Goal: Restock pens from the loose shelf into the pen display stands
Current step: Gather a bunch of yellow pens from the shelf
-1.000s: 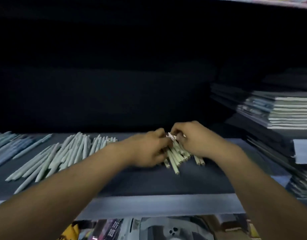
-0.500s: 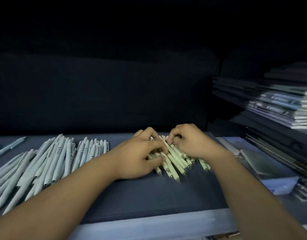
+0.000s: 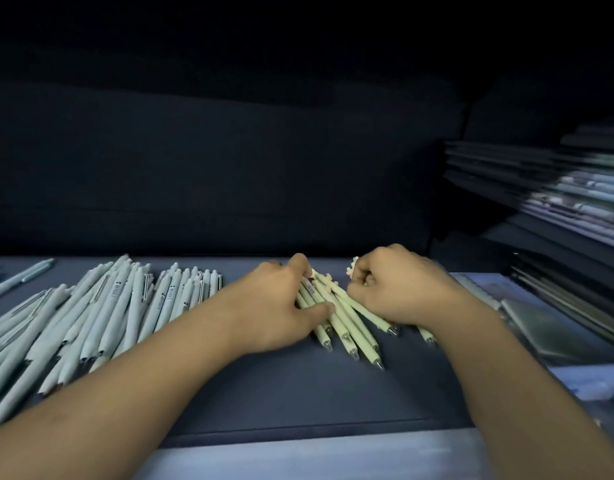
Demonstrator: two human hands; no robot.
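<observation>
Fingers (image 3: 298, 264) of left hand (image 3: 281, 306) and right hand (image 3: 399, 289) curl round green pens (image 3: 347, 327) — shelf edge (image 3: 333, 455) well nearer.

On the dark grey flat shelf (image 3: 298, 393), the left hand (image 3: 281, 306) holds a bundle of pale yellow-green plastic pens (image 3: 347, 323) between thumb and fingers. The right hand (image 3: 399, 289), fingers curled, grips the same bundle from the other side. A wide layer of pale blue-white pens (image 3: 101, 313) lies at the left, and blurred stacked notebooks (image 3: 575, 202) at the right.

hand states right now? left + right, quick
Left hand: closed, fingers and thumb round the cream pens.
Right hand: closed, fingers curled on the same pens' top ends.
</observation>
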